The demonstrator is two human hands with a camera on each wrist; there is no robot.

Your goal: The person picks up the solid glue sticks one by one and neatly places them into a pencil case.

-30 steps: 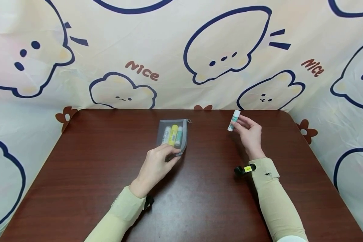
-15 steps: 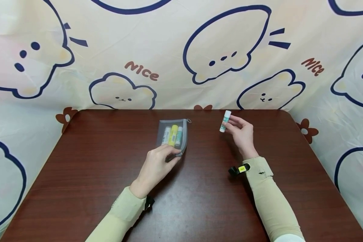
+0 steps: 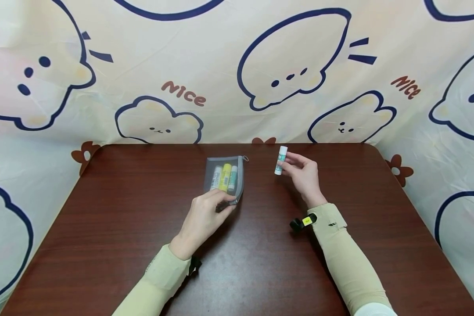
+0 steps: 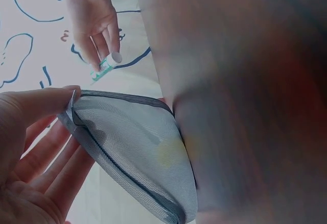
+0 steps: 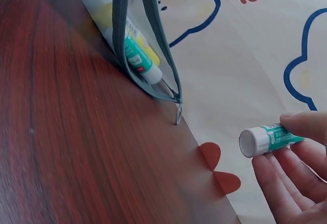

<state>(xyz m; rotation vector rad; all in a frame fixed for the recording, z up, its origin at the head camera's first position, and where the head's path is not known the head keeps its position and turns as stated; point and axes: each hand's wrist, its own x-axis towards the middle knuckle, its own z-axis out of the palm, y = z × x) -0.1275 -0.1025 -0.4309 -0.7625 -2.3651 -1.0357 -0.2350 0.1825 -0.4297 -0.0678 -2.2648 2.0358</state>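
A grey mesh zip pouch (image 3: 209,173) lies near the far middle of the table, its zip side gaping in the right wrist view. Inside show a white stick, a yellow stick (image 3: 225,177) and a green-and-white glue stick (image 5: 138,58). My left hand (image 3: 203,217) pinches the pouch's near corner between thumb and fingers, lifting its edge (image 4: 76,114). To the right of the pouch, my right hand (image 3: 303,177) holds another green-and-white glue stick (image 3: 281,160) between thumb and fingertips, nearly upright, white cap up. That cap (image 5: 254,142) points toward the pouch in the right wrist view.
The brown wooden table (image 3: 118,228) ends at a patterned cloth backdrop (image 3: 221,66) just behind the pouch. A zip pull ring (image 5: 178,114) hangs at the pouch's far corner. Black camera straps (image 3: 302,222) sit on the wrists.
My right hand has moved left with the glue stick, closer to the pouch, and the stick stands a little more upright. My left hand and the pouch stay in place.
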